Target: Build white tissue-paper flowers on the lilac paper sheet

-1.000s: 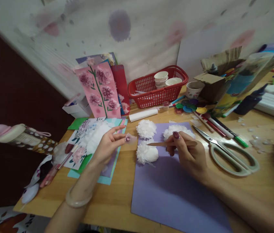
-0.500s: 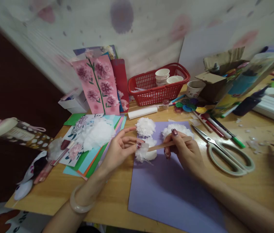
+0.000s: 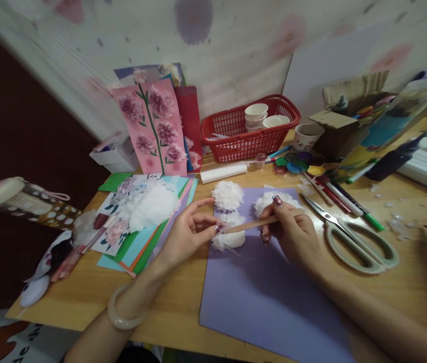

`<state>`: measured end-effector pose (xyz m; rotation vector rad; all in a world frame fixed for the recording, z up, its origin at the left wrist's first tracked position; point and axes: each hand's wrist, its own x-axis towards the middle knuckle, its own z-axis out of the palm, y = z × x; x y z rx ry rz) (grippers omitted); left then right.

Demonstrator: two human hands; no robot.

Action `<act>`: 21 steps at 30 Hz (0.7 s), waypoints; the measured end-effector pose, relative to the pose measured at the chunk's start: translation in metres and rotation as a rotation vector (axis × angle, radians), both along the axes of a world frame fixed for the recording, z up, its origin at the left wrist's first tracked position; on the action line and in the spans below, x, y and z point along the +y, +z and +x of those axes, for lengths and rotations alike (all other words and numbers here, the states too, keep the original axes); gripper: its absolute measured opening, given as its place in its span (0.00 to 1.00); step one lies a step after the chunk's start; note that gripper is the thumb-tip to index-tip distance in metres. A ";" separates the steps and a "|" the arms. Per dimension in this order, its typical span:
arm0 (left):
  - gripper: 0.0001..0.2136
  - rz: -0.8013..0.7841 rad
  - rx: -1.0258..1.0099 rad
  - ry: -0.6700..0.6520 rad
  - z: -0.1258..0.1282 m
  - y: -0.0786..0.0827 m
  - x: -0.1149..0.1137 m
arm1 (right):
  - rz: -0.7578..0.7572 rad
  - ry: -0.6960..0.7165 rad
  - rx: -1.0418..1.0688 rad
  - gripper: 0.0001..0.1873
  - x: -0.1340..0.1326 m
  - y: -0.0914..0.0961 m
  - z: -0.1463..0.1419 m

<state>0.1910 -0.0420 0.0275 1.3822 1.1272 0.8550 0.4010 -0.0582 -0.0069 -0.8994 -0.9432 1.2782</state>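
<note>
- As both hands meet above a purple sheet, a slim wooden stick spans the space between them, its tip at the left fingertips.
- Gripping the stick between thumb and fingers, the right hand points it toward the left.
- Thumb and fingers pinched together, the left hand holds a small pale scrap, its outline hard to make out against the white behind it.
- Ruffled white paper flowers lie beneath and beyond the hands: one at the sheet's far left corner, another just nearer and partly screened by the stick, a third behind the right hand.
- Open-bladed scissors rest on the wooden table right of the sheet, near a row of pens.
- Left of the sheet, white tissue is heaped on fanned coloured papers.
- Beyond the flowers sit a white roll and a red basket holding paper cups.
- Propped upright at the back left, a pink card bears purple blossoms on a green stem.
</note>
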 end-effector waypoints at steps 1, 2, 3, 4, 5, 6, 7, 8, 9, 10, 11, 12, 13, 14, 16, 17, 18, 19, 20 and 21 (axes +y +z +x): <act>0.28 0.009 0.000 -0.006 0.000 0.001 0.000 | -0.001 -0.007 0.000 0.23 0.001 0.000 0.000; 0.28 0.017 -0.006 -0.014 0.000 0.001 -0.001 | -0.003 -0.014 0.001 0.24 0.001 -0.001 0.000; 0.29 0.022 -0.014 -0.023 -0.001 0.001 -0.001 | -0.005 -0.017 0.001 0.24 0.001 -0.001 0.000; 0.29 0.026 -0.023 -0.034 -0.001 0.002 -0.002 | -0.008 -0.016 -0.001 0.24 0.002 -0.001 0.001; 0.30 0.030 -0.029 -0.044 -0.001 0.002 -0.002 | -0.010 -0.016 -0.004 0.24 0.002 -0.001 0.001; 0.30 0.034 -0.033 -0.054 0.000 0.002 -0.003 | -0.011 -0.017 -0.010 0.24 0.001 -0.001 0.001; 0.30 0.039 -0.035 -0.062 0.000 0.003 -0.004 | -0.010 -0.019 -0.016 0.24 0.001 -0.001 0.001; 0.30 0.043 -0.035 -0.068 0.000 0.003 -0.005 | -0.008 -0.023 -0.023 0.24 0.001 -0.001 0.001; 0.30 0.049 -0.035 -0.072 0.001 0.004 -0.006 | -0.007 -0.029 -0.030 0.24 0.001 -0.001 0.001; 0.31 0.055 -0.033 -0.073 0.002 0.004 -0.006 | -0.005 -0.034 -0.037 0.24 0.001 -0.001 0.001; 0.31 0.060 -0.028 -0.071 0.002 0.003 -0.007 | -0.006 -0.037 -0.043 0.24 0.001 -0.001 0.001; 0.32 0.065 -0.024 -0.065 0.003 0.003 -0.007 | -0.008 -0.038 -0.046 0.24 0.002 -0.001 0.001; 0.32 0.068 -0.022 -0.056 0.003 0.002 -0.007 | -0.011 -0.039 -0.046 0.24 0.002 -0.001 0.001; 0.32 0.069 -0.023 -0.045 0.003 0.002 -0.006 | -0.013 -0.042 -0.044 0.24 0.002 0.000 0.002; 0.31 0.058 -0.032 -0.025 0.002 0.001 -0.005 | -0.009 -0.084 -0.033 0.24 0.004 0.000 0.004; 0.30 0.047 -0.042 -0.019 0.001 0.000 -0.004 | -0.004 -0.122 -0.031 0.24 0.004 0.000 0.006; 0.30 0.033 -0.052 -0.015 0.001 0.000 -0.003 | -0.001 -0.161 -0.037 0.24 0.005 0.000 0.007; 0.30 0.022 -0.060 -0.010 0.000 -0.001 -0.003 | 0.000 -0.193 -0.048 0.24 0.005 -0.001 0.008; 0.30 0.013 -0.066 -0.006 0.000 -0.001 -0.003 | -0.004 -0.210 -0.062 0.24 0.006 -0.001 0.009; 0.29 0.009 -0.069 -0.002 0.000 -0.001 -0.003 | -0.012 -0.207 -0.075 0.23 0.006 -0.002 0.009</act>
